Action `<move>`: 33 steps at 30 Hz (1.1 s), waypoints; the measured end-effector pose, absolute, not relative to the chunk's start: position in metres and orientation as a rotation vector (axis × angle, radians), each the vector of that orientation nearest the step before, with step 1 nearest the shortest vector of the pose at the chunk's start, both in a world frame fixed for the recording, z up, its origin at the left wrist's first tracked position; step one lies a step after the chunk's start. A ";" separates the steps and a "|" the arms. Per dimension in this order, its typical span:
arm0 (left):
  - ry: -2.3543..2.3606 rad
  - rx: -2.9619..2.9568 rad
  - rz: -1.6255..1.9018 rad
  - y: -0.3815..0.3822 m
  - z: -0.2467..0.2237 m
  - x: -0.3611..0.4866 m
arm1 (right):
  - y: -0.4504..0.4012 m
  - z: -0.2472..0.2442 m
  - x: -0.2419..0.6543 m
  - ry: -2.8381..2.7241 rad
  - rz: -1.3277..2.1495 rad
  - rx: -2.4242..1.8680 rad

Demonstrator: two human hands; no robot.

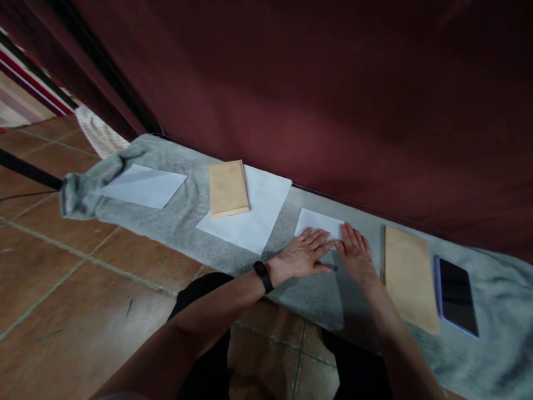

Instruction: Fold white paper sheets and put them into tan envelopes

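The small white paper (318, 219) lay flat on the grey cloth (175, 222), just beyond the person's two hands, and its near edge was partly hidden under the fingers. The left hand (302, 258), with a black band (264, 276) at its wrist, was laid flat, its fingers slightly spread over the near side of the paper and its thumb standing apart, toward the person. The right hand (356, 255) rested at the right end of the paper, its fingers extended and nearly together, with the thumb near the left fingertips. Beyond the far edge of the paper, a narrow strip of cloth ran along the dark red panel (291, 111). On the left, another strip of cloth separated it from the large white sheet (266, 205), on which a brown envelope (228, 189) lay; on the right, cloth showed between the right hand and a brown packet (408, 278), which had a phone (458, 297) just beside it
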State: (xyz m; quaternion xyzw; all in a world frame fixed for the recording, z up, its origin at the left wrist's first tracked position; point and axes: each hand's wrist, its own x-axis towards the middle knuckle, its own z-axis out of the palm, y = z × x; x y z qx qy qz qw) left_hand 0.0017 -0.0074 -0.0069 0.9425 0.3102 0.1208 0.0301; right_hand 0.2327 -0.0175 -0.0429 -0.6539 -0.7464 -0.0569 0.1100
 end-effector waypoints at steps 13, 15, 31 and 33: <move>0.933 2.892 0.355 -0.008 -0.003 0.001 | -0.009 -0.054 0.263 -2.235 0.016 -1.824; 0.940 2.899 0.361 -0.009 -0.004 0.001 | -0.007 -0.053 0.263 -2.219 0.050 -1.814; 0.943 2.912 0.338 -0.007 -0.003 0.002 | -0.043 -0.033 0.193 -2.207 0.115 -1.684; 0.964 2.892 0.319 -0.008 0.000 0.002 | -0.046 -0.034 0.193 -2.195 0.100 -1.731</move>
